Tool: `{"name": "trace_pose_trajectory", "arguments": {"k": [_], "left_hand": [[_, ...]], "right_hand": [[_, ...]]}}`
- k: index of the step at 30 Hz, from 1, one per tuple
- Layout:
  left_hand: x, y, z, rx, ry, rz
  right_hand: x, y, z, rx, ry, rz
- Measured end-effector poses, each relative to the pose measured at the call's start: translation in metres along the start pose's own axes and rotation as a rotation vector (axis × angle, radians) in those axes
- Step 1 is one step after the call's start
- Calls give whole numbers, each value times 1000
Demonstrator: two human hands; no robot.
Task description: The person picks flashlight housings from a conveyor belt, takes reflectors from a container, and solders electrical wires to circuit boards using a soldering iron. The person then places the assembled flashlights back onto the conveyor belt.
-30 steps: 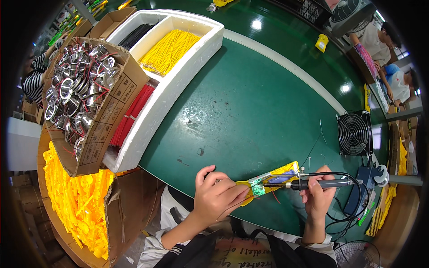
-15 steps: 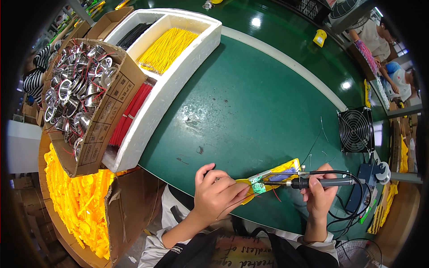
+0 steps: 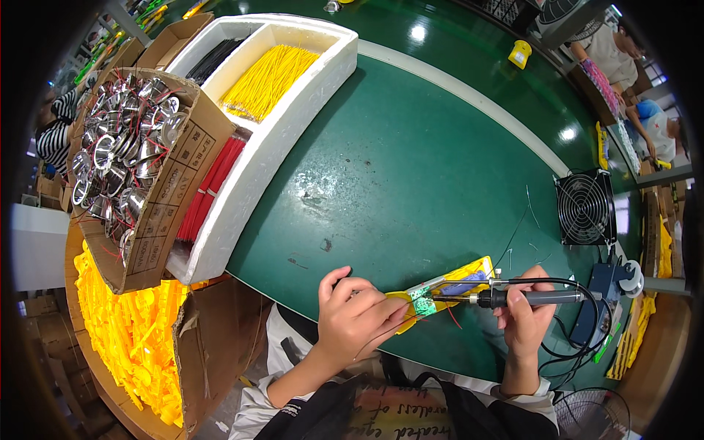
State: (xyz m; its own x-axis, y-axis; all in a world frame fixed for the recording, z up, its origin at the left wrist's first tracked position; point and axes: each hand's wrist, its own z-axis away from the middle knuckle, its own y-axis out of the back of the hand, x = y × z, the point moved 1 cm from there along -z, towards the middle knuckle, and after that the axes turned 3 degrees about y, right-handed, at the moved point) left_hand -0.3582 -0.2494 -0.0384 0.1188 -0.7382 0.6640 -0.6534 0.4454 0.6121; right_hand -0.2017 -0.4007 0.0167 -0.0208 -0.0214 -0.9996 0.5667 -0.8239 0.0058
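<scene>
My left hand (image 3: pixel 353 315) is closed on the near-left end of a yellow plastic housing (image 3: pixel 480 265), held at the table's front edge. A thin dark wire runs by its fingers. Inside the housing lie a brightly lit green circuit board (image 3: pixel 424 306) and a blue-wrapped part (image 3: pixel 467 284). In my right hand (image 3: pixel 525 317) is a soldering iron (image 3: pixel 550 297), gripped by its dark handle, with a thin metal guide tube along its top. Its tip points left and reaches the board; whether it touches cannot be made out. A short red wire (image 3: pixel 454 317) sticks out below the housing.
At left stand a carton of silver reflector cups (image 3: pixel 132 139), a white foam box (image 3: pixel 293 110) with yellow, black and red wires, and a carton of yellow parts (image 3: pixel 125 337). A black fan (image 3: pixel 584 209) and a blue soldering station (image 3: pixel 592 301) with cables stand right. Co-workers sit beyond.
The view has shifted slightly. Both hands, the housing and the soldering iron keep nearly the same positions. At far right, a co-worker's hand now shows beside a small yellow thing.
</scene>
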Motion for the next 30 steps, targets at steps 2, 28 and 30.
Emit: {"name": "trace_pose_trajectory", "arguments": {"k": [2,28,30], "left_hand": [[0,0,0,1,-2,-3],[1,-2,1,-12,13,-15],[0,-3,2,-12,14,-9]], "right_hand": [[0,0,0,2,-2,-3],[-2,3,3,-21,19,3],[0,4,3,-19,15,11]]}}
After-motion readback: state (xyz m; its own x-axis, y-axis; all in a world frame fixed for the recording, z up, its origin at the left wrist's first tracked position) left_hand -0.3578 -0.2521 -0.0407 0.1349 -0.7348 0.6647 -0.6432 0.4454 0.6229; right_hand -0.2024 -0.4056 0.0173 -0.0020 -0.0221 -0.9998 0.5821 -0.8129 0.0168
